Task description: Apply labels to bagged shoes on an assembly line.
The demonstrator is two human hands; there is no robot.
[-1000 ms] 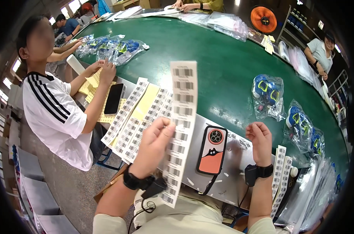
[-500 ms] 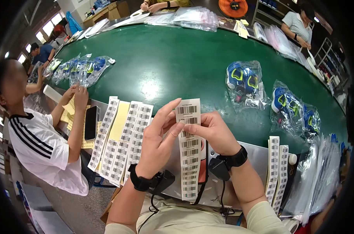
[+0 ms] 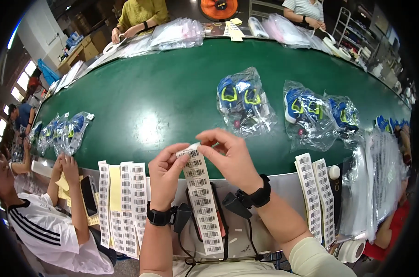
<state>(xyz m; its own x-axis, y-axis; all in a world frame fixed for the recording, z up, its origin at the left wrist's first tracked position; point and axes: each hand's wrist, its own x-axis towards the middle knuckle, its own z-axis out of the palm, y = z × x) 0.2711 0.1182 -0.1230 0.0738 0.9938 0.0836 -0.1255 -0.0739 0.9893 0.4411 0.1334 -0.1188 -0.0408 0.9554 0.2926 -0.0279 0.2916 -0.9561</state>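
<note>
The left hand (image 3: 163, 177) pinched the barcode strip (image 3: 201, 198) near its top; whether the right hand (image 3: 233, 161) gripped its corner was unclear. A skewed tug risked tearing it.

- The left forearm (image 3: 156, 247) is standing nearly upright, coming in from the lower edge.
- The left hand (image 3: 167, 171) is pinching, its thumb (image 3: 177, 166) pressing opposite its bent fingers (image 3: 168, 152).
- The right forearm (image 3: 283, 219) is slanting up and leftward.
- The right hand (image 3: 234, 159) is arching beside the left, its forefinger (image 3: 215, 134) and thumb pointing leftward.
</note>
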